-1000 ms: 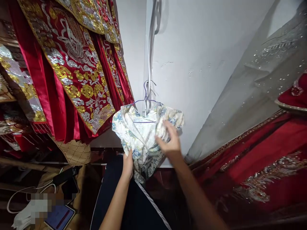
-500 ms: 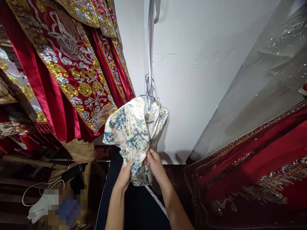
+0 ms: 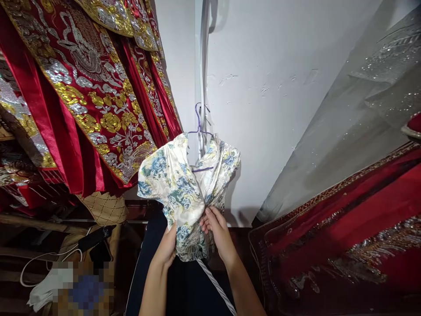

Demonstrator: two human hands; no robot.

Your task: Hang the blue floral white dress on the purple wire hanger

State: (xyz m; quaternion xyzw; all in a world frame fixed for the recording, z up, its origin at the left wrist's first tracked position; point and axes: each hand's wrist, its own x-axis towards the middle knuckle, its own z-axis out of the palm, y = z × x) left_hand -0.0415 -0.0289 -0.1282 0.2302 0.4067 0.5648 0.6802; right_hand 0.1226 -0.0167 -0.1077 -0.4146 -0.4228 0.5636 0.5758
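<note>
A short-sleeved floral blouse (image 3: 184, 188), white with blue, green and yellow flowers, hangs in front of me on a purple hanger (image 3: 199, 125). The hanger's hook sits at a pale vertical strip (image 3: 202, 57) on the wall. Low on the blouse's left side, my left hand (image 3: 167, 248) grips the cloth, with the fingers partly behind it. My right hand (image 3: 215, 226) pinches the front fabric just below the V-neck, its fingers curled. The neckline gapes, and the hanger's lower bar shows inside it. Gathered cloth forms the bottom hem.
Red garments with gold and silver embroidery (image 3: 108, 101) hang at the left. A wooden stool (image 3: 115, 245) at lower left bears dark devices, a white cable (image 3: 24, 272) and blurred items. Sheer sparkling fabric (image 3: 388, 74) and a red beaded garment (image 3: 378, 206) fill the right side.
The blouse's neckline has spread wider and its right shoulder now reaches farther right. My right hand has shifted slightly right, still at the front fabric. The view has moved a little.
</note>
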